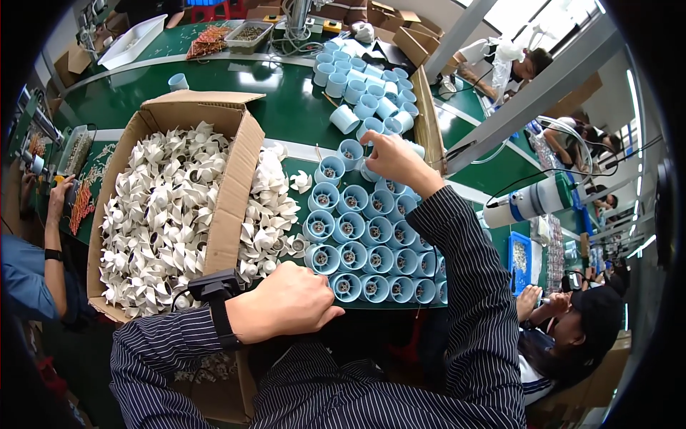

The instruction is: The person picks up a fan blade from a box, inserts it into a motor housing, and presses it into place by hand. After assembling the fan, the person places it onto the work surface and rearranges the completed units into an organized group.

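Observation:
My left hand (289,304) is closed, knuckles up, between the heap of white fan wheels (268,214) and the front of the cup rows. Its fingers curl under, so what they hold is hidden. My right hand (400,161) reaches over the far end of the rows, thumb and forefinger bent at the rim of a light blue cup (350,153). Its other fingers are hidden. Several upright light blue cups (351,229) stand in close rows, each with a small metallic part inside. One white fan wheel (301,181) lies apart from the heap, beside the cups.
A cardboard box (229,207) full of white fan wheels stands at the left. Beyond the rows, light blue cups (368,106) lie piled against a cardboard edge (429,121). A lone cup (178,82) rests on the green table (214,79). Other people work at both sides.

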A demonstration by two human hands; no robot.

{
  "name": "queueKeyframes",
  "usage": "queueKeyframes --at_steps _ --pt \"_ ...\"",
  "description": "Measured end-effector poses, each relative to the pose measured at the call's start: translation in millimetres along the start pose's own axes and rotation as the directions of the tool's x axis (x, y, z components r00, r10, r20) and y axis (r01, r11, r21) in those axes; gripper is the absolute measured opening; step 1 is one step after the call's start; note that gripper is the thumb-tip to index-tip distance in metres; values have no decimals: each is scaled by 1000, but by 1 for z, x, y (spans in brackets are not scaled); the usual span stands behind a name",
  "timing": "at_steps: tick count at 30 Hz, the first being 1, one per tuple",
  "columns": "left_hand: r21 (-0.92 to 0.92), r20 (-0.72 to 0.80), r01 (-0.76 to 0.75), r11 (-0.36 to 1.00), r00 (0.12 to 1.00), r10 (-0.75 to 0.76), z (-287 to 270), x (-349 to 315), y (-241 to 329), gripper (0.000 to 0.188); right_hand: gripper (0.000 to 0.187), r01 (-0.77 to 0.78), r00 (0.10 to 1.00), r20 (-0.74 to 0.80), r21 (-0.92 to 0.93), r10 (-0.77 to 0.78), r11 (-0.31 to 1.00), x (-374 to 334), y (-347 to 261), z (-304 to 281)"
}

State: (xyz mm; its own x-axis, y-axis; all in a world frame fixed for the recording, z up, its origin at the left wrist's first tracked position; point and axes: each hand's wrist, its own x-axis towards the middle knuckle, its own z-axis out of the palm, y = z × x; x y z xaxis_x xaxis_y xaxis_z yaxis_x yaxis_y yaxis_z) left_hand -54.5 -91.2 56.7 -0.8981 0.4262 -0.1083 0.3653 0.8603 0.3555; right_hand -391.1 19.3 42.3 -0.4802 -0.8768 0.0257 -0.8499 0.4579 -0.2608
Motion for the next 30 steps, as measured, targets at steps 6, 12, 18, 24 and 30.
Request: queueKeyframes --at_steps 6,12,18,24,30 --pt "-1 30 10 1000 999 -9 -2 1 1 54 50 55 998 13 45 -56 997 2 -9 5" --pt "-4 16 9 1000 1000 -9 0 1 1 54 34 131 989 80 -48 -127 990 4 -13 10" --pt "3 19 7 1000 1000 -7 -1 1 0 53 23 95 989 103 96 -105 991 0 -30 5" --pt "-2 25 12 1000 1000 -12 -2 2 0 53 25 61 998 -19 -6 -61 998 5 -27 2" --pt "-2 6 -11 1000 1000 11 -3 0 1 53 30 38 995 -91 -12 -39 999 13 -30 14"
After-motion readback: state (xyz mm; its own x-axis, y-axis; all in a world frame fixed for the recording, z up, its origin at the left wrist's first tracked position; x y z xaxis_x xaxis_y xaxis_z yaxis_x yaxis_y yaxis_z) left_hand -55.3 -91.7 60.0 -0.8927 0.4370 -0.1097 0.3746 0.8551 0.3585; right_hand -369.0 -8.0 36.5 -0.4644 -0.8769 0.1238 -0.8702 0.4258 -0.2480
